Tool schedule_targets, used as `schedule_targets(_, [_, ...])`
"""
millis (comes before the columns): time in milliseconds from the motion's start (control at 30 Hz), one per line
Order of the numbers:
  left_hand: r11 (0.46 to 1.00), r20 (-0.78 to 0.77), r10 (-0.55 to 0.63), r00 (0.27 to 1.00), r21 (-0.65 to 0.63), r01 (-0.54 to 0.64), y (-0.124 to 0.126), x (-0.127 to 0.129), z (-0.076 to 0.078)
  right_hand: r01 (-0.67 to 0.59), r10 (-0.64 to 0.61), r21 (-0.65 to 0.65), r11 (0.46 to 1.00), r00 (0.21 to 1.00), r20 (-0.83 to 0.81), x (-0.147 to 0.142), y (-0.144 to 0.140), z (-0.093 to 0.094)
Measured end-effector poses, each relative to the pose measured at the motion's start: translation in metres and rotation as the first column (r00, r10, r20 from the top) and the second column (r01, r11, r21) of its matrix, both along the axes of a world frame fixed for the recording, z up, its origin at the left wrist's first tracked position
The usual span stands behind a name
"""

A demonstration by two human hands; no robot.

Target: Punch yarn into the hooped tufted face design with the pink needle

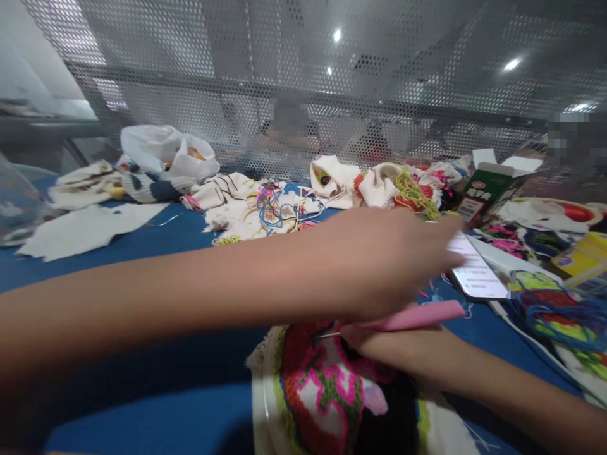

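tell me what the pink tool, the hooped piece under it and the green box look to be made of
Pink tool in the right hand: smooth matte handle, probably plastic, with a thin metal-looking needle tip. Hooped piece: off-white woven cloth with fuzzy looped yarn in red, pink and green. Green box: printed cardboard, judging by its folded open flaps.

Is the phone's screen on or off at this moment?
On: the phone shows a bright white screen with lines of text, and the left hand reaches to it.
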State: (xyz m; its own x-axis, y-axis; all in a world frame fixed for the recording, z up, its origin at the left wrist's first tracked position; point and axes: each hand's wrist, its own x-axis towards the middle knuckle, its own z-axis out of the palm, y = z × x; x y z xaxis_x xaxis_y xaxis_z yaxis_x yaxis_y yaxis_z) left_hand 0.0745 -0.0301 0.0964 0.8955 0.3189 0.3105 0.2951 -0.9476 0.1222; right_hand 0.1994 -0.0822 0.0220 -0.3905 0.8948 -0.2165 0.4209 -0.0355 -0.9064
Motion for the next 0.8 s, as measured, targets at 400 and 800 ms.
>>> schedule_targets(400, [0.754, -0.08, 0.271, 0.959, -0.601, -0.264, 0.003, -0.076, -0.085, -0.245, 0.194, 0.215, 0.945, 0.953, 0.234, -0.003, 0.002, 0.016])
schedule_targets(800, [0.674, 0.092, 0.276, 0.957, -0.728, -0.124, -0.011, -0.075, -0.089, -0.089, 0.082, 0.115, 0.989, 0.994, 0.068, -0.009, -0.005, 0.009])
